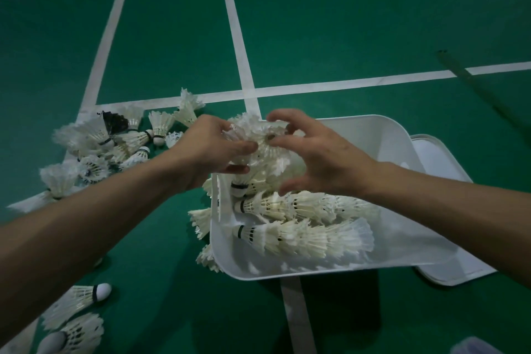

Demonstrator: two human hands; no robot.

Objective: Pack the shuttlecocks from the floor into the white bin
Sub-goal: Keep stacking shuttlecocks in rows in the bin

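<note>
Bare left hand [207,149] and right hand [313,152], forearms bare throughout.

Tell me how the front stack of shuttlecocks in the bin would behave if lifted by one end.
The stack: probably light, being all feathers and small corks. Likely to sag or pull apart, since the pieces are only nested. Feather edges look frayed, so probably crushable.

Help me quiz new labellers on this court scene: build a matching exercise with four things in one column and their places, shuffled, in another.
Things
1. held shuttlecock stack
2. nested shuttlecock row
3. black-feathered shuttlecock
4. white lid

Places
A. lying inside the white bin
B. in the floor pile left of the bin
C. between the left hand and right hand
D. on the green floor, at the bin's right side

Pairs: 1-C, 2-A, 3-B, 4-D
</note>
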